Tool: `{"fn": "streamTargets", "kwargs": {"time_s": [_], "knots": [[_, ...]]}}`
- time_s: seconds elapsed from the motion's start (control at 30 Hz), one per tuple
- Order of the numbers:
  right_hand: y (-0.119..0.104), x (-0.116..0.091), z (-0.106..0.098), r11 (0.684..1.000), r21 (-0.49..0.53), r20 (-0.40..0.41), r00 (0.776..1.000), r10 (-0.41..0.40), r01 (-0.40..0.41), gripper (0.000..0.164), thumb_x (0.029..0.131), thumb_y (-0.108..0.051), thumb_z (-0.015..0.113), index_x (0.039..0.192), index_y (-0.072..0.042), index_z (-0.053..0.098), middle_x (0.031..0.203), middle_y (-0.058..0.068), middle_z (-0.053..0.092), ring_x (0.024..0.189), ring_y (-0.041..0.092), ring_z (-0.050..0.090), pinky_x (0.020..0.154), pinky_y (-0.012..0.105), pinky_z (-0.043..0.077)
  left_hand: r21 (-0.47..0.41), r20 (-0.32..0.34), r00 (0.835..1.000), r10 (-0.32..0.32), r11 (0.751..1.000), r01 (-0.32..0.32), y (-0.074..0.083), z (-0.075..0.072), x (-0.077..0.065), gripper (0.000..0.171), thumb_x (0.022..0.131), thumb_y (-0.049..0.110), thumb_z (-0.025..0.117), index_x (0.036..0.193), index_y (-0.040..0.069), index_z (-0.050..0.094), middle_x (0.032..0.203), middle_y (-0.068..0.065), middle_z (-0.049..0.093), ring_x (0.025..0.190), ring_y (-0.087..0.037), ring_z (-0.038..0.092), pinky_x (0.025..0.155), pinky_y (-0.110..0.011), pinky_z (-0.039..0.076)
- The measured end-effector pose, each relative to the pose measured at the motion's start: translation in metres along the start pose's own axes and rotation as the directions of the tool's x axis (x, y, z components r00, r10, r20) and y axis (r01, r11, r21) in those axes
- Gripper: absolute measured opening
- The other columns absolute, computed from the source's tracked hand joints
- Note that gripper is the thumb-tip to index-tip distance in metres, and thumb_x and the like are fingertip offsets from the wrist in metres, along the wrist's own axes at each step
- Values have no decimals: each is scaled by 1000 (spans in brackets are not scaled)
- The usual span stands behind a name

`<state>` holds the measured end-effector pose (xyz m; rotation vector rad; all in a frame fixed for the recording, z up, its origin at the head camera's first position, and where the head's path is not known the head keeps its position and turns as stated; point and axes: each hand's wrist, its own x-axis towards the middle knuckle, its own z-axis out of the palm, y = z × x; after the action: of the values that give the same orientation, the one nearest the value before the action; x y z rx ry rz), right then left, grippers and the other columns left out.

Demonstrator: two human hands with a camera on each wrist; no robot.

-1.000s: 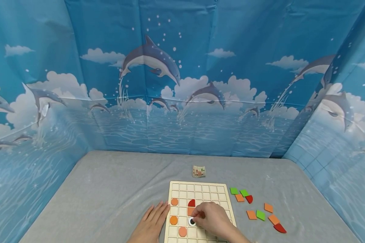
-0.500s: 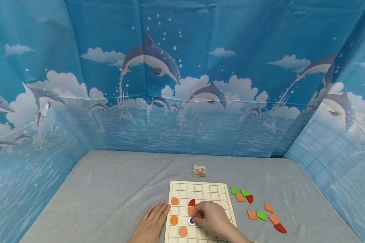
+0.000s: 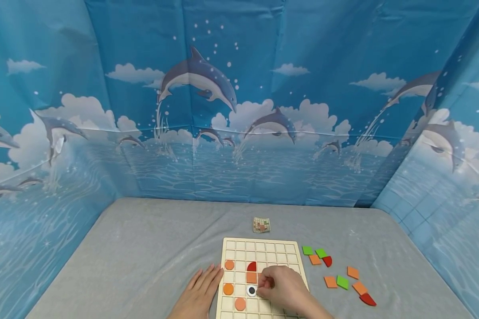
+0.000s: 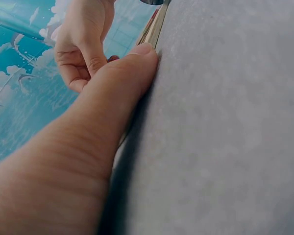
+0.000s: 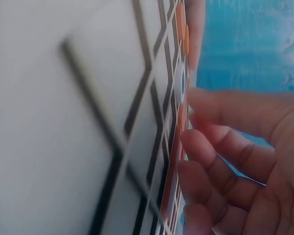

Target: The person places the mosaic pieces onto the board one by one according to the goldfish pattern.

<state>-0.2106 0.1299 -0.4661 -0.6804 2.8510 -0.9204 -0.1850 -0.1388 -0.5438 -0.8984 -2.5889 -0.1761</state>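
Note:
A wooden grid board [image 3: 271, 257] lies on the grey cloth. My right hand [image 3: 283, 290] is over the board with bent fingers and no piece between them. Its thumb tip lies right beside a white disc with a black centre [image 3: 251, 290], which sits in a square; in the right wrist view I cannot tell whether they touch. Above that disc are an orange square tile [image 3: 251, 278] and a red quarter-circle tile [image 3: 251, 266]. Several orange discs [image 3: 228, 289] sit in the left columns. My left hand [image 3: 197, 292] lies flat, fingertips against the board's left edge.
Right of the board lie loose tiles: several orange squares [image 3: 330, 282], several green squares [image 3: 342, 282] and red quarter-circles [image 3: 368, 300]. A small pattern card [image 3: 261, 225] lies behind the board. A dolphin-print curtain [image 3: 239, 168] closes off the table's back and sides.
My right hand has let go of the black-and-white disc and shifted slightly right, so the disc shows whole in its square. The left hand stays against the board's edge.

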Motion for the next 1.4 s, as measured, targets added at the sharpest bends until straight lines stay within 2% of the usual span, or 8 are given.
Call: {"fn": "streamTargets", "kwargs": {"time_s": [0.3, 0.4, 0.57, 0.73, 0.83, 0.97, 1.13, 1.4], "knots": [[23, -10, -18, 999, 31, -19, 999, 45, -45, 17, 82, -27, 75, 69, -26, 63, 60, -16, 49, 50, 2, 41, 44, 22, 35, -9, 21, 1000, -10, 1000, 10, 0, 0, 0, 110, 75, 86, 37, 148, 4, 31, 148, -9, 36, 134, -24, 33, 107, -30, 4], [32, -16, -26, 996, 34, -13, 996, 87, -87, 17, 84, -28, 73, 71, -25, 63, 62, -13, 49, 48, 3, 40, 42, 22, 33, -6, 15, 1000, -8, 1000, 8, 0, 0, 0, 109, 75, 85, 37, 147, 3, 32, 147, -10, 38, 134, -24, 34, 107, -30, 3], [47, -26, -40, 984, -19, -65, 982, 178, -179, 20, 82, -29, 74, 70, -23, 59, 65, -10, 48, 49, 6, 39, 43, 23, 33, -3, 2, 1000, -3, 1000, 3, 0, 1, -1, 107, 76, 84, 38, 147, 3, 32, 146, -10, 39, 133, -24, 35, 107, -29, 4], [61, -34, -54, 942, -63, -73, 943, 325, -329, 18, 77, -27, 79, 76, -22, 61, 73, -7, 50, 56, 12, 42, 49, 26, 37, 4, -17, 1000, 2, 1000, -2, 0, 2, -1, 106, 77, 83, 39, 146, 3, 33, 146, -10, 39, 133, -24, 36, 107, -30, 6], [69, -38, -60, 902, -95, -54, 907, 418, -422, 20, 75, -31, 80, 84, -22, 64, 75, -5, 49, 59, 15, 44, 51, 29, 36, 0, -11, 1000, 0, 1000, 0, 0, 2, -1, 106, 77, 83, 39, 147, 3, 33, 146, -10, 39, 133, -24, 36, 107, -30, 5], [82, -43, -63, 882, -124, -57, 890, 452, -455, 24, 75, -29, 81, 92, -19, 66, 76, -1, 45, 62, 16, 43, 52, 31, 33, 1, -5, 1000, -2, 1000, 2, 0, 2, -1, 107, 77, 83, 38, 147, 3, 32, 146, -10, 39, 133, -24, 35, 107, -29, 4], [94, -45, -65, 874, -175, -81, 892, 446, -453, 26, 76, -23, 80, 97, -14, 68, 77, 0, 44, 65, 16, 43, 53, 31, 35, 9, -7, 1000, -2, 1000, 2, 0, 2, -1, 106, 77, 83, 38, 147, 3, 32, 146, -10, 38, 133, -24, 35, 108, -29, 4], [102, -45, -66, 838, -244, -75, 871, 486, -488, 36, 76, -29, 80, 101, -5, 71, 78, 1, 47, 68, 16, 45, 56, 34, 41, 11, -12, 1000, -2, 1000, 2, 0, 3, -1, 107, 76, 83, 38, 147, 3, 33, 146, -9, 38, 133, -24, 35, 108, -29, 3]]}}
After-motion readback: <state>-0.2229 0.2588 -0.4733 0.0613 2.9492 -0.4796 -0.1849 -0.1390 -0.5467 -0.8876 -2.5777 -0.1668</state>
